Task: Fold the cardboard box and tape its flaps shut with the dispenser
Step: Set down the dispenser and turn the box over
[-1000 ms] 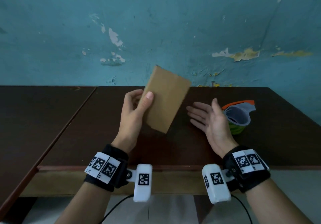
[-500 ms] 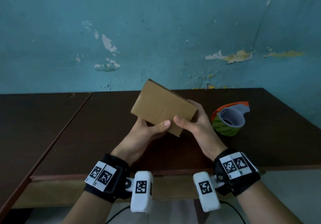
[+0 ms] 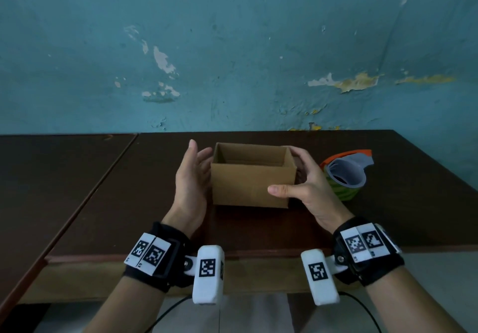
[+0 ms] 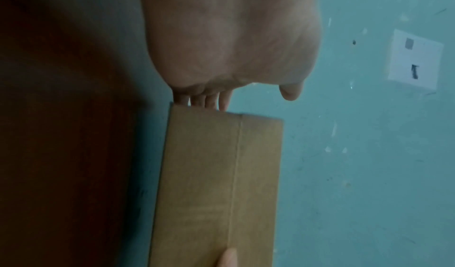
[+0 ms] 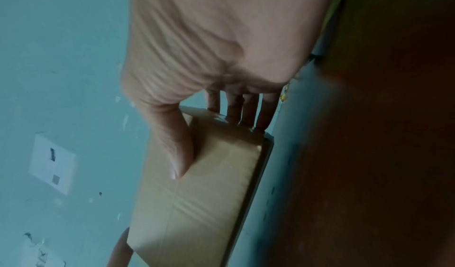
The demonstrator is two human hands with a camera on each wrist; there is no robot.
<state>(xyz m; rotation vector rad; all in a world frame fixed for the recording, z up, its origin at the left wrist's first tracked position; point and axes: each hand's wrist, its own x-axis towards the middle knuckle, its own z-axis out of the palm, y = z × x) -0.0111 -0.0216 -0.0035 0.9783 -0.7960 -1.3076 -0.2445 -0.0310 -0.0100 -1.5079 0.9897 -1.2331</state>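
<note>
Item: cardboard box (image 3: 252,186), brown corrugated, opened out into a rectangular tube. Position: on the dark brown table (image 3: 103,203), near the middle of the tabletop, between the two hands. Orientation: upright, open mouth facing up, top flaps standing vertical in line with the walls; a crease line across the near wall shows in the left wrist view. Long axis: runs left to right, parallel to the table's front edge; the broad face is toward the wearer. The underside is hidden, so whether the bottom flaps are folded cannot be told.

Left hand (image 3: 192,177): against the box's left end, palm turned inward, fingers extended rather than wrapped; in the left wrist view the fingers (image 4: 209,100) lie at the far corner of that end. It grips nothing.

Right hand (image 3: 309,188): grasps the box's right end, thumb (image 3: 280,191) laid flat on the near face, fingers (image 5: 248,109) curled round the far side of the corner.

Tape dispenser (image 3: 345,175): green-striped body, orange top, grey roll housing, on the table just right of the right hand, clear of the box.

Backdrop: teal wall (image 3: 232,48) with peeling paint.
</note>
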